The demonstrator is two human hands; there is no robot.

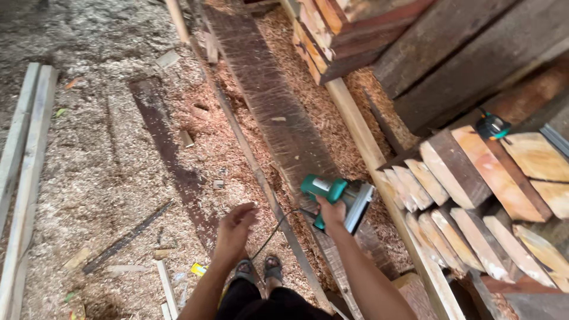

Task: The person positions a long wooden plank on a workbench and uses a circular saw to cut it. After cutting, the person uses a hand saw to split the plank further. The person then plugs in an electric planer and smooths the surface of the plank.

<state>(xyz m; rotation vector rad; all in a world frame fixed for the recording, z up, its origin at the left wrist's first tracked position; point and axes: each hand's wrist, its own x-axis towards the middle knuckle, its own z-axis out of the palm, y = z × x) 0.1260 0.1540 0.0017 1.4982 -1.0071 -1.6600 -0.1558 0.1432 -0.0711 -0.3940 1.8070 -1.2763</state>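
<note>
Floor [101, 160]: covered in sawdust, with loose offcuts and thin strips lying about.

Stacked timber [474, 178]: sawn boards piled at right, cut ends facing the person, kept off the working lane. A small tape measure [492, 126] rests on top of the stack, within reach.

Long dark plank [269, 106]: lies flat on the floor, running away from the person, its full face exposed for working.

Power planer [338, 198]: green, sits on the near end of the plank. Right hand [332, 212] is clenched around its handle. Its cord [274, 232] trails back toward the feet.

Left hand [236, 225]: released, fingers loosely curled, holding nothing, hanging above the floor beside the plank.
</note>
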